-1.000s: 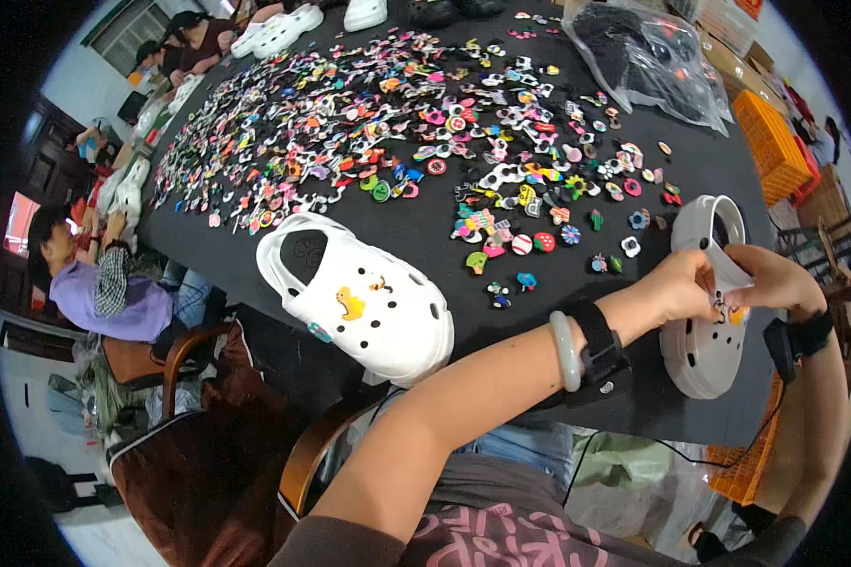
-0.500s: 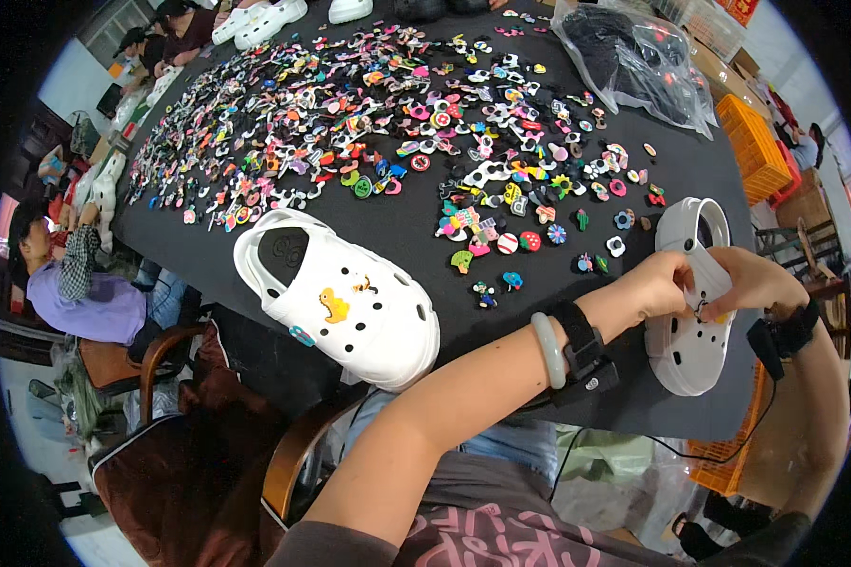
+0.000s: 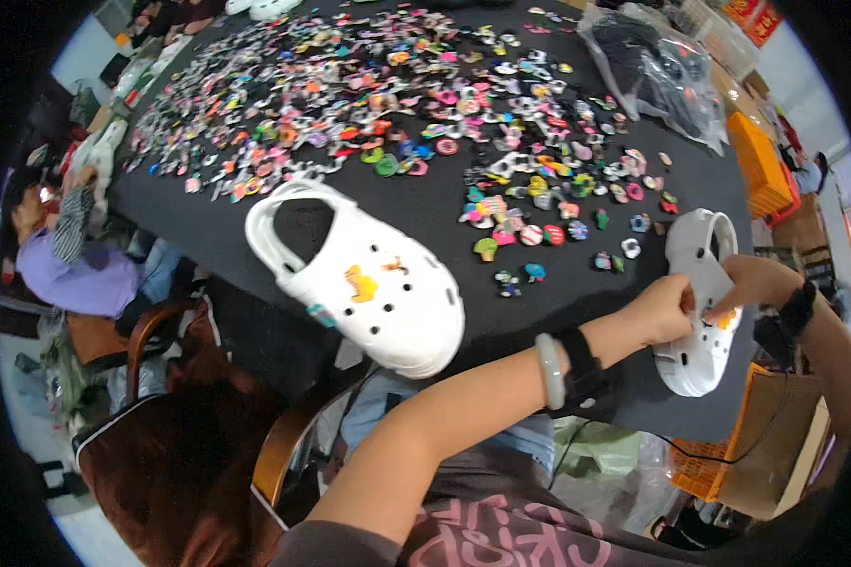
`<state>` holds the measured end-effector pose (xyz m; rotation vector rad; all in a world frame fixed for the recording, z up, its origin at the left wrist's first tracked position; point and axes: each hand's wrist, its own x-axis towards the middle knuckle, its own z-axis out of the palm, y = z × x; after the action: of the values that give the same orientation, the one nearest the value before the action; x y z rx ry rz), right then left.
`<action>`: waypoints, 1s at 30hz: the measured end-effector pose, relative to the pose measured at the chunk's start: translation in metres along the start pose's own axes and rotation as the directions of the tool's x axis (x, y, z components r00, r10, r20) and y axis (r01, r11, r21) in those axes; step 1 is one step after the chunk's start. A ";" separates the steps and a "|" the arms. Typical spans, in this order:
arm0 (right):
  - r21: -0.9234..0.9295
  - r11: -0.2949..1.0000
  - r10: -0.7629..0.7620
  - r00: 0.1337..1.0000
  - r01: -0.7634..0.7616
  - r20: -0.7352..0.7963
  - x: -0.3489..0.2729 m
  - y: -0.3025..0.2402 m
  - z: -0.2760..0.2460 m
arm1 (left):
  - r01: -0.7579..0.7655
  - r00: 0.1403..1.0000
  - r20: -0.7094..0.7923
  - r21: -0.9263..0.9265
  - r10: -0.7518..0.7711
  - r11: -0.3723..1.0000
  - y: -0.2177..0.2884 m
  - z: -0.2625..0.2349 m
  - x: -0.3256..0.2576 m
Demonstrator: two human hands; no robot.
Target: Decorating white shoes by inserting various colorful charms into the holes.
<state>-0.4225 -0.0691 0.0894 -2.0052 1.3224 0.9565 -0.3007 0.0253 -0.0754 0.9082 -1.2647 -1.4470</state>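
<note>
A white clog point(image 3: 702, 312) lies at the right edge of the black table point(image 3: 444, 203). My left hand point(image 3: 660, 310) grips its side, fingers curled on the upper. My right hand point(image 3: 752, 283) rests on the top of the same clog, fingertips pressing by a small orange charm point(image 3: 723, 321). A second white clog point(image 3: 364, 279) with orange charms lies to the left, near the table's front edge, untouched. Many small colourful shoe charms point(image 3: 397, 104) are spread over the table beyond both clogs.
A clear plastic bag of dark items point(image 3: 657, 71) lies at the far right. Orange crates point(image 3: 756, 165) stand beside the table. A person in purple point(image 3: 76, 274) sits at the left. A wooden chair point(image 3: 161, 331) and a brown bag point(image 3: 180, 472) are below left.
Both hands have stayed on the right clog, which has tilted slightly. The view has shifted, so the table contents appear lower and closer.
</note>
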 end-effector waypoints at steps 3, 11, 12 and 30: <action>-0.036 0.999 -0.024 1.000 0.024 -0.005 0.007 0.013 0.009 | -0.062 0.994 0.098 0.089 0.053 0.994 -0.008 0.000 0.000; 0.089 0.990 -0.105 0.994 0.107 -0.020 0.019 0.006 0.026 | 0.121 0.987 0.104 -0.001 -0.120 0.993 0.018 -0.009 -0.023; 0.116 0.986 -0.116 0.993 0.116 -0.007 0.017 0.008 0.026 | 0.135 0.984 0.119 0.004 -0.135 0.991 0.022 -0.007 -0.023; 0.236 0.957 -0.191 0.978 0.167 0.079 0.023 0.010 0.016 | 0.153 0.981 0.107 0.057 -0.159 0.987 0.021 -0.008 -0.024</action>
<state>-0.4302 -0.0732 0.0608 -1.8391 1.1190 0.7740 -0.2830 0.0467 -0.0576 0.9888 -1.3404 -1.6150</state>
